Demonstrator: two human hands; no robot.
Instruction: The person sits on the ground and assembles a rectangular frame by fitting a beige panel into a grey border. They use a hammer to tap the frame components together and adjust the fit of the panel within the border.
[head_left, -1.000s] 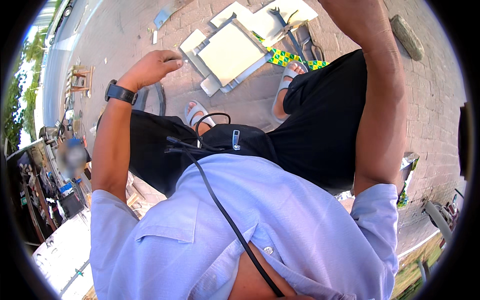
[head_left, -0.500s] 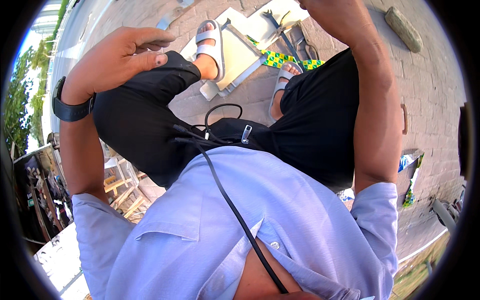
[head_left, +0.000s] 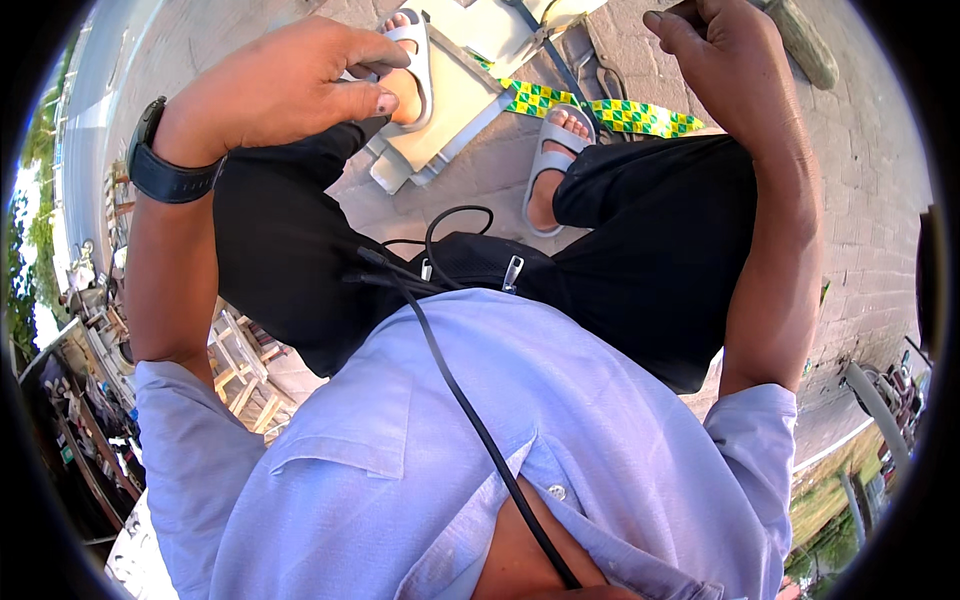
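My left hand (head_left: 290, 90), with a black watch on its wrist, hovers above my left knee. Its fingers bend loosely, the thumb stands apart from them, and I see nothing between them. Raised at the upper right, my right hand (head_left: 730, 60) shows a thumb apart from half-curled fingers, with nothing visible in it; the top edge cuts off part of the hand. Between and beyond my feet lie a pale flat board (head_left: 450, 100), a long dark metal tool (head_left: 560, 65) and a yellow-green checkered strip (head_left: 640, 118). Neither hand touches them.
My sandalled feet, one sandal (head_left: 548, 165) nearest the strip, frame the board. A long stone block (head_left: 803, 45) lies beyond my right hand. Wooden frames (head_left: 245, 365) stand at the left, near cluttered goods (head_left: 85, 420). A black cable (head_left: 455, 385) hangs down my shirt.
My right hand has come lower and further into view, shifting right. The left hand has moved slightly up and right. The view has shifted, so feet and board sit higher.
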